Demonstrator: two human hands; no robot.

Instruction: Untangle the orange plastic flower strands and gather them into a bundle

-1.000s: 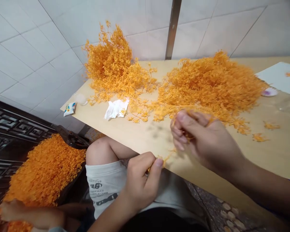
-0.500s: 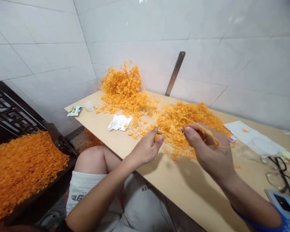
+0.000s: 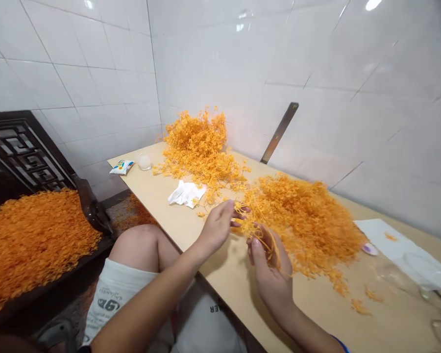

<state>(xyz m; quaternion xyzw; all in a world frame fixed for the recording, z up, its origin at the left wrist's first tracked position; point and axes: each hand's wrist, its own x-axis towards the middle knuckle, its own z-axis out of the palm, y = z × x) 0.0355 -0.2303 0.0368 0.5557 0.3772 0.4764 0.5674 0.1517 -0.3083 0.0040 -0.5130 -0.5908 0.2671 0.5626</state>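
Observation:
My right hand (image 3: 274,274) is closed on a thin bunch of orange flower sprigs (image 3: 270,240), whose stems loop over its fingers. Facing it, my left hand (image 3: 217,226) curls its fingers round the flowery tips; the exact grip is partly hidden. Both hands are close together above the table's near edge. Just beyond them spreads a loose heap of orange sprigs (image 3: 308,215). A taller bushy heap of the same sprigs (image 3: 196,139) stands farther back.
On the tan table (image 3: 161,215) lie a crumpled tissue (image 3: 186,193), a small packet (image 3: 122,167), a clear glass (image 3: 144,162) and a white sheet (image 3: 397,245). A dark wooden seat at left carries a large orange mound (image 3: 40,240). A dark strip (image 3: 279,132) leans on the wall.
My right hand has moved left and down, bringing its sprigs to my left hand. The left fingers now reach round the sprig tips. The view has shifted, leaving the phone out of sight.

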